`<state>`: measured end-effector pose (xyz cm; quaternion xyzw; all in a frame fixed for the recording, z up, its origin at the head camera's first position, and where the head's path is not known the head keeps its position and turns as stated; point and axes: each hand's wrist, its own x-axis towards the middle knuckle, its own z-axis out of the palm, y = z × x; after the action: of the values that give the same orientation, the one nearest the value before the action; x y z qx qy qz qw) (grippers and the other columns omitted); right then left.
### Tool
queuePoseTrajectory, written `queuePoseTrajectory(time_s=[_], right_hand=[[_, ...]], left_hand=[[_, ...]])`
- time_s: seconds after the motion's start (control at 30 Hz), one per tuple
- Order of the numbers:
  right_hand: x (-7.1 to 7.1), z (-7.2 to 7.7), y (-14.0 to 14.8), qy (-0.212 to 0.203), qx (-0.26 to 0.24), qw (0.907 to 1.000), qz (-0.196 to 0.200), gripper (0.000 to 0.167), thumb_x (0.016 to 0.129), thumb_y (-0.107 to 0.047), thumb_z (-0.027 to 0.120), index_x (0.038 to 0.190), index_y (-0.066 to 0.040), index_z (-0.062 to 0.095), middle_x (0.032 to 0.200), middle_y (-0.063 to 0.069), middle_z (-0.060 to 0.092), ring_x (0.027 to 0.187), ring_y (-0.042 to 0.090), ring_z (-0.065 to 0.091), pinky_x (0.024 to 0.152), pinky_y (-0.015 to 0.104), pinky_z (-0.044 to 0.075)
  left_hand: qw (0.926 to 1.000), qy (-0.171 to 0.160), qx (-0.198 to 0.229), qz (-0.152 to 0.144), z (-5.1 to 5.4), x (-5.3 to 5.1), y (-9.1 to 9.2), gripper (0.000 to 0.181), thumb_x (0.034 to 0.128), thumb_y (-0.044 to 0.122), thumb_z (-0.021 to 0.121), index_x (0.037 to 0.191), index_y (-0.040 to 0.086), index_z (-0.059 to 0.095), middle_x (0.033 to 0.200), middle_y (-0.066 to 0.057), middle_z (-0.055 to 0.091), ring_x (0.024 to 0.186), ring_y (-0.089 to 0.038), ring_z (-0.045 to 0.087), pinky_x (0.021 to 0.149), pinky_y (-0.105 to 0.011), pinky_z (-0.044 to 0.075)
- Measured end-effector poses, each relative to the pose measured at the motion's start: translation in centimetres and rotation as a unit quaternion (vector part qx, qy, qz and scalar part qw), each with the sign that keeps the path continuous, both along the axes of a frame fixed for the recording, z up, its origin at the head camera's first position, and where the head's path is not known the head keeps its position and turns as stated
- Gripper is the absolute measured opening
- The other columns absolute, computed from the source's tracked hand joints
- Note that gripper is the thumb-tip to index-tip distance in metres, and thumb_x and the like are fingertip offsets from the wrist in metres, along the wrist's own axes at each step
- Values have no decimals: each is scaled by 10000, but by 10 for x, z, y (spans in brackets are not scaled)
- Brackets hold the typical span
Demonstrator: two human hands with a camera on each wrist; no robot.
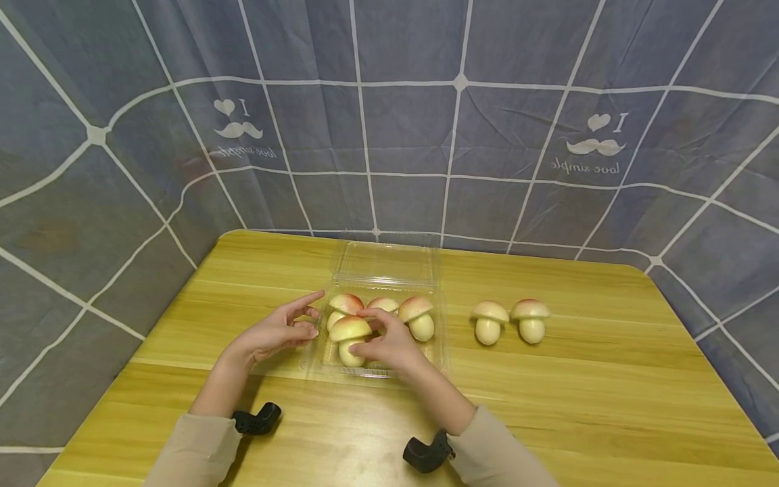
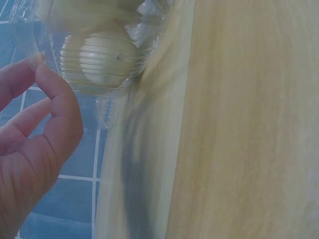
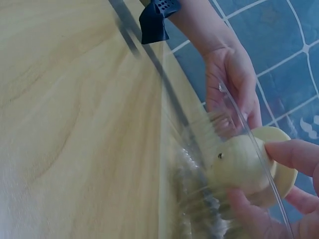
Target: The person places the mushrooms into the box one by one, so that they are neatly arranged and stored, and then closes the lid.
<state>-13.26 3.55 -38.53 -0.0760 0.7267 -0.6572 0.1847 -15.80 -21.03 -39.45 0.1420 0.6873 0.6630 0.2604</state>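
Observation:
A clear plastic clamshell box (image 1: 435, 362) lies on the table with its lid (image 1: 387, 264) folded back. In its back row sit mushrooms with pale stems and reddish caps: one on the left (image 1: 345, 302), one in the middle (image 1: 383, 304) partly hidden, one on the right (image 1: 420, 318). My right hand (image 1: 392, 341) holds another mushroom (image 1: 349, 329) (image 3: 241, 167) by thumb and fingers, at the box's front left. My left hand (image 1: 280, 331) (image 2: 37, 129) is at the box's left side, fingers loosely bent, a fingertip at the plastic edge.
Two more mushrooms, one paler (image 1: 489, 322) and one reddish (image 1: 531, 320), stand on the wooden table (image 1: 596, 379) right of the box. A grey-blue curtain (image 1: 408, 128) with white lines hangs behind and at both sides. Black wrist mounts (image 1: 429, 453) sit on both forearms.

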Motion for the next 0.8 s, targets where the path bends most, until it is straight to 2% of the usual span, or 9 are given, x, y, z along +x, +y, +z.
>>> queuePoseTrajectory(time_s=[0.23,0.3,0.37,0.43,0.5,0.6,0.8], right_hand=[[0,-2,-4,-110,118,9999,-55,614,716,35,738,1282,-65,523,1093,162,501,785,199,544,603,304,536],[1,3,-5,-136,205,9997,-67,609,716,45,733,1280,-49,523,1086,167,502,773,200,545,611,324,537],[7,15,-5,-115,292,9995,-41,589,724,56,720,1273,-21,521,1074,176,503,753,193,543,625,342,538],[6,15,-6,-104,360,9993,-10,580,725,54,720,1266,-17,526,1070,180,507,753,198,544,636,364,540],[6,13,-7,-64,403,9992,25,572,722,46,726,1256,-26,535,1068,174,507,752,197,545,628,353,539],[0,-2,-9,-1,412,9991,43,577,711,35,744,1246,-53,546,1064,162,516,756,196,554,598,321,534],[-1,-5,-11,146,496,9986,75,579,706,41,747,1242,-37,542,1027,150,520,716,170,544,559,262,513]], left_hand=[[10000,-26,12,-4,-1,0,1,781,885,-26,562,1500,61,89,1127,-127,315,750,-86,490,669,-222,461],[10000,-4,25,-24,-1,-1,1,782,886,-19,566,1498,53,85,1124,-132,316,749,-86,490,668,-222,460],[10000,-2,31,-31,-1,-1,1,784,886,-16,567,1498,54,84,1124,-133,318,747,-87,489,667,-222,459],[10000,-2,55,-37,-1,0,0,781,887,-16,566,1498,54,87,1120,-130,322,740,-84,487,662,-218,455],[10000,-24,69,-27,-1,1,0,777,886,-23,563,1499,59,92,1114,-121,324,731,-80,484,658,-216,453],[10000,-32,86,-26,-2,1,-1,776,886,-23,564,1499,58,95,1107,-115,328,721,-76,478,656,-213,451],[10000,-16,51,-22,-2,0,0,775,886,-19,568,1499,61,100,1111,-121,330,726,-80,476,652,-218,447]])
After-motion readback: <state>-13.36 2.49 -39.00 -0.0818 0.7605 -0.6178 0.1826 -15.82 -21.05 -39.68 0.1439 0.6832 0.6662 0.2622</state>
